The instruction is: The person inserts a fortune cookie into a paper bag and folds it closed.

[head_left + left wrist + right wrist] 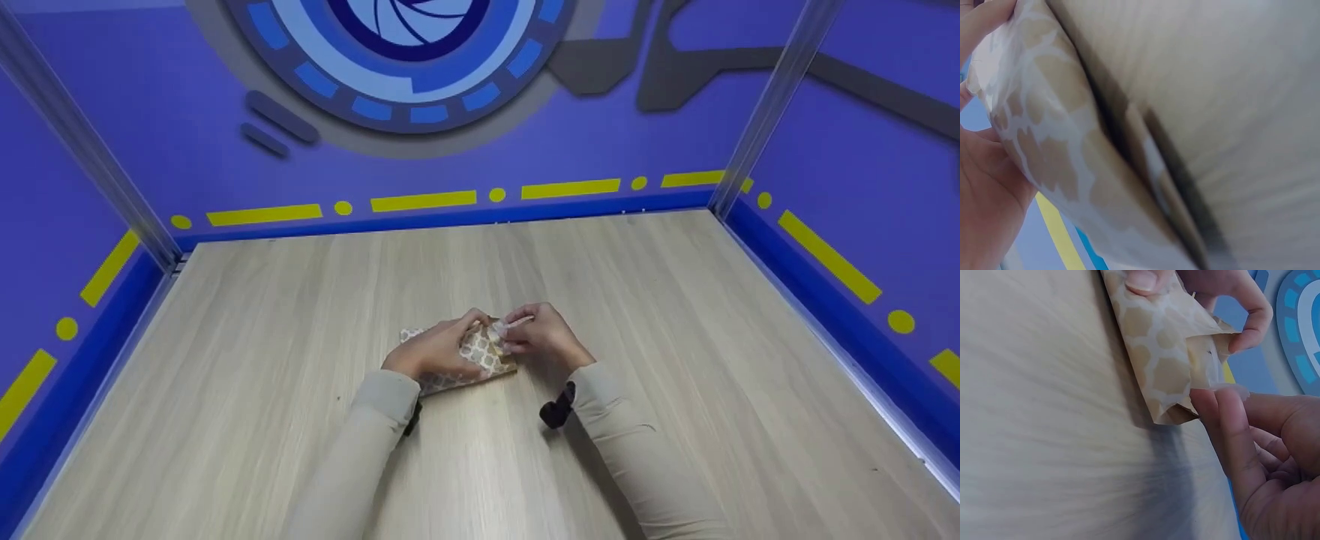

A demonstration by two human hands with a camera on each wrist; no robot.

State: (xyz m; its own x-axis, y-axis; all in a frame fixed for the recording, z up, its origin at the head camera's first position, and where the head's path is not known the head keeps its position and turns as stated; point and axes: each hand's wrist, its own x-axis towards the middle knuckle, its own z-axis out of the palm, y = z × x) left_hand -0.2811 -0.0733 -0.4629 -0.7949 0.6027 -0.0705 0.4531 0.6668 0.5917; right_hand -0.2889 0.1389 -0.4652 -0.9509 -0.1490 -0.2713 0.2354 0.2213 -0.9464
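A paper packet [478, 351] with a tan-and-white lattice pattern lies low over the table, its end towards my right hand. My left hand [441, 349] grips it from the left, thumb across the patterned face; in the left wrist view its palm lies beside the packet [1055, 107]. At the torn, gaping end of the packet [1171, 374], a left fingertip holds back the paper edge in the right wrist view. My right hand [549, 334] pinches a whitish translucent film [1233, 389] at that opening, between thumb and finger. The packet's contents are mostly hidden.
The light wood-grain table [300, 315] spreads around both hands. Blue panels [420, 172] with yellow markings stand behind it and at both sides, with metal posts [772, 105] at the corners. A dark strap device [559, 409] sits on the right wrist.
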